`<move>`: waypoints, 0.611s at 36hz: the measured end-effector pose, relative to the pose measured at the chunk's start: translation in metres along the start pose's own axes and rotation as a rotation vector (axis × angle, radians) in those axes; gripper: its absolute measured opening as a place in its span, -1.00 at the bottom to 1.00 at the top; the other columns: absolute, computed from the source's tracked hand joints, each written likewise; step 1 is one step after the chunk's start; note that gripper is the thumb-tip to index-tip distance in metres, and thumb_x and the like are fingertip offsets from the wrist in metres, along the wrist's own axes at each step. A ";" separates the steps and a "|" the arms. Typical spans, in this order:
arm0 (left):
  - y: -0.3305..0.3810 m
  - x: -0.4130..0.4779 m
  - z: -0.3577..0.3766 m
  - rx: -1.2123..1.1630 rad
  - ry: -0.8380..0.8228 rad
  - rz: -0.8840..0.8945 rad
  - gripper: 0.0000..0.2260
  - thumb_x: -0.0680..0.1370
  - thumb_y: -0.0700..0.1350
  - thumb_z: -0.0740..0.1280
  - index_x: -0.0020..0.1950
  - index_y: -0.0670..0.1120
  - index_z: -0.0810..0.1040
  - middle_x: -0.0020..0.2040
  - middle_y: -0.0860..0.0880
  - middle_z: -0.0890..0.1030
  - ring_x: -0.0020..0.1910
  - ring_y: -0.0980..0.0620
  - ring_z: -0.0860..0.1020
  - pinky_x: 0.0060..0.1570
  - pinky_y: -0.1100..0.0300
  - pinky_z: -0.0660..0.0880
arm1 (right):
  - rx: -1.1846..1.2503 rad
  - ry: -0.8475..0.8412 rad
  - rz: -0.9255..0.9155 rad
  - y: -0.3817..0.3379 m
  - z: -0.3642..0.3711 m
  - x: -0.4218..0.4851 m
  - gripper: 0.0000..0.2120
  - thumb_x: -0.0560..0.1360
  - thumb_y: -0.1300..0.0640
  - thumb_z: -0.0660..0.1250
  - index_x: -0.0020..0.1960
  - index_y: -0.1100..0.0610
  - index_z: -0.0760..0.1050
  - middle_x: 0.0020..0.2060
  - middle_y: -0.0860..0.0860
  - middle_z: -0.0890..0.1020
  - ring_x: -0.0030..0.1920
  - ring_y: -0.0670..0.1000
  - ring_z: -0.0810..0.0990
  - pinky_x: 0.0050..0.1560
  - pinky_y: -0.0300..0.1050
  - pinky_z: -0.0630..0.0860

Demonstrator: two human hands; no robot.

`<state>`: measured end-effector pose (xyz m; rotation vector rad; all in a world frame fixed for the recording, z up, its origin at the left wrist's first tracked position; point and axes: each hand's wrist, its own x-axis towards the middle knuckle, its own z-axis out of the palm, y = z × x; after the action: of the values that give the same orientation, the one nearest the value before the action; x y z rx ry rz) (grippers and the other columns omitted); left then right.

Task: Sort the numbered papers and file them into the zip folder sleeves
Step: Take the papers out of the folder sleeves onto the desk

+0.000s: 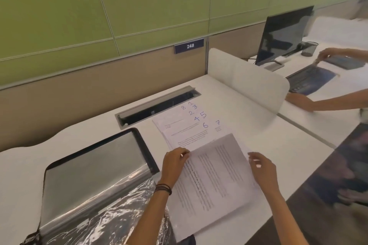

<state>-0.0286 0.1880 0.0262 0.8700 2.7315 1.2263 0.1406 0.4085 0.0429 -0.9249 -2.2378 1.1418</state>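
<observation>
1. Since the left hand (175,163) has its fingers (184,153) curled together and pinching the far-left corner of the top sheet (217,177), I read it as the anchor, stopping that sheet from sliding while it's handled.
2. Right hand (262,167): fingers bent, slightly apart, over the sheet's right edge. I cannot tell whether they pinch the paper or only rest on it. Likely job: steady the opposite side.
3. Top sheet: far edge raised off the pile and shaded grey, near edge low toward the desk front. I see no handwritten number on it, so I can't say which one it is.
4. Under and beyond it, the numbered papers (185,131) lie fanned on the desk (258,141), staggered so each far-right corner shows its blue digit: 8, a 1 or 7, 3, 2, 4, 5, 6, 7. My guess is they're fanned to read the order at a glance. Digits are mixed, so sorting isn't done.
5. Zip folder (89,161) lies open just left of the papers, its clear sleeves (111,205) spread toward me beside the left forearm. It's kept close for short transfers, I'd judge. I see no paper filed, though glare hides parts.
6. Cable tray (157,103) sits behind the fan, not in the way.
</observation>
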 end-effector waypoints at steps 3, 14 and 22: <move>0.008 0.003 -0.007 -0.175 0.073 -0.102 -0.91 0.57 -0.12 0.32 -0.08 -0.05 0.61 -0.21 0.13 0.58 -0.23 0.20 0.53 -0.22 0.42 0.40 | -0.024 0.132 -0.113 -0.006 -0.004 0.001 -0.75 0.50 0.35 0.28 0.17 0.27 0.53 0.13 0.19 0.56 0.12 0.15 0.53 0.12 -0.11 0.39; 0.009 -0.005 0.009 -0.702 0.049 -0.458 -0.87 0.59 -0.26 0.24 0.03 -0.05 0.49 -0.03 -0.14 0.60 -0.09 -0.01 0.57 -0.22 0.26 0.54 | -0.029 0.065 -0.203 -0.016 0.005 0.002 -0.69 0.51 0.37 0.24 0.23 0.23 0.51 0.26 0.15 0.48 0.27 0.16 0.44 0.29 0.01 0.34; 0.026 -0.034 0.047 -0.888 -0.166 -0.555 -0.81 0.56 -0.32 0.27 0.11 -0.08 0.44 0.06 -0.19 0.59 -0.01 -0.08 0.61 -0.19 0.18 0.61 | -0.017 -0.178 -0.207 0.009 0.029 0.000 -0.73 0.51 0.35 0.27 0.17 0.17 0.53 0.18 0.08 0.56 0.20 0.08 0.52 0.25 -0.23 0.34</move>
<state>0.0236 0.2174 0.0052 0.0928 1.7559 1.8173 0.1250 0.3977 0.0194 -0.6006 -2.4225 1.1497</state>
